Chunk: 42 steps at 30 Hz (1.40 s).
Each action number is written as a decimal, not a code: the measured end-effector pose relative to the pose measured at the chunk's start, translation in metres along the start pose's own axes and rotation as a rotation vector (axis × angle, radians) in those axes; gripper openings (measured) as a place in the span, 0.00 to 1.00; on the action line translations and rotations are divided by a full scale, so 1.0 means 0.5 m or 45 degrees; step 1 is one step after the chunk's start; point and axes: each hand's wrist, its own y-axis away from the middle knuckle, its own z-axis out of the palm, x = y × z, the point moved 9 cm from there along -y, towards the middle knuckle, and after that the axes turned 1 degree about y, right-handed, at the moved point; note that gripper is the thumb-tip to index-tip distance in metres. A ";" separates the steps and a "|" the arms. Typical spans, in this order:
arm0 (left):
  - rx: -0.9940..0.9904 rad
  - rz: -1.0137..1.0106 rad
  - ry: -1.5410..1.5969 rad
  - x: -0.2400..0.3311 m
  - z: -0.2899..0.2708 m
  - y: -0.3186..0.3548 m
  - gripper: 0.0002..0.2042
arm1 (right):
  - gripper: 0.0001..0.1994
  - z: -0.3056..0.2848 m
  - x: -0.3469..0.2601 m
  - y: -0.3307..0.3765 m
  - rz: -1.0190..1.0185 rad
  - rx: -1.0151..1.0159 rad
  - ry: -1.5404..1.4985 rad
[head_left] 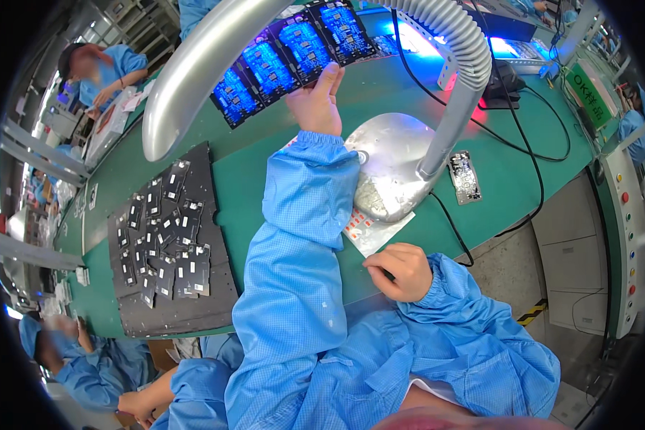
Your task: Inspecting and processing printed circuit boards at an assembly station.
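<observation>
My left hand [317, 100] is stretched out over the green bench and grips the lower edge of a black panel of several blue circuit boards [294, 54], held up under the lamp's blue-violet light. My right hand [401, 271] rests near the bench's front edge with fingers curled, pressing on a white sheet with red marks [369, 233]. Whether it holds anything small I cannot make out. Both forearms wear light blue sleeves.
A silver lamp with a round base [387, 165] and ribbed neck [459, 64] arches over the bench. A dark tray [172, 236] with several small black parts lies at left. One loose board [466, 175] lies right of the base. Black cables [523, 143] cross the mat. Other people in blue work around.
</observation>
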 end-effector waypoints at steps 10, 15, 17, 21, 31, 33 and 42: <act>-0.058 -0.022 0.006 -0.014 0.031 0.021 0.19 | 0.06 -0.002 -0.002 -0.007 0.017 -0.006 -0.003; -0.070 0.009 -0.015 -0.003 0.045 0.030 0.18 | 0.06 -0.001 -0.002 -0.006 0.023 -0.020 0.001; -0.062 0.020 -0.015 0.000 0.045 0.031 0.17 | 0.07 -0.001 0.000 -0.005 0.027 -0.022 0.013; -0.004 0.066 0.000 0.004 0.035 0.029 0.16 | 0.07 0.001 0.000 -0.002 0.011 -0.029 0.022; 0.176 0.142 0.072 0.024 -0.018 0.017 0.17 | 0.06 -0.008 -0.001 -0.011 0.020 0.018 0.004; 0.200 0.175 0.063 0.042 -0.031 0.025 0.17 | 0.05 -0.012 0.000 -0.004 0.030 0.031 -0.019; 0.381 0.190 -0.053 0.186 -0.140 0.093 0.15 | 0.05 -0.037 -0.022 0.002 -0.013 0.112 -0.188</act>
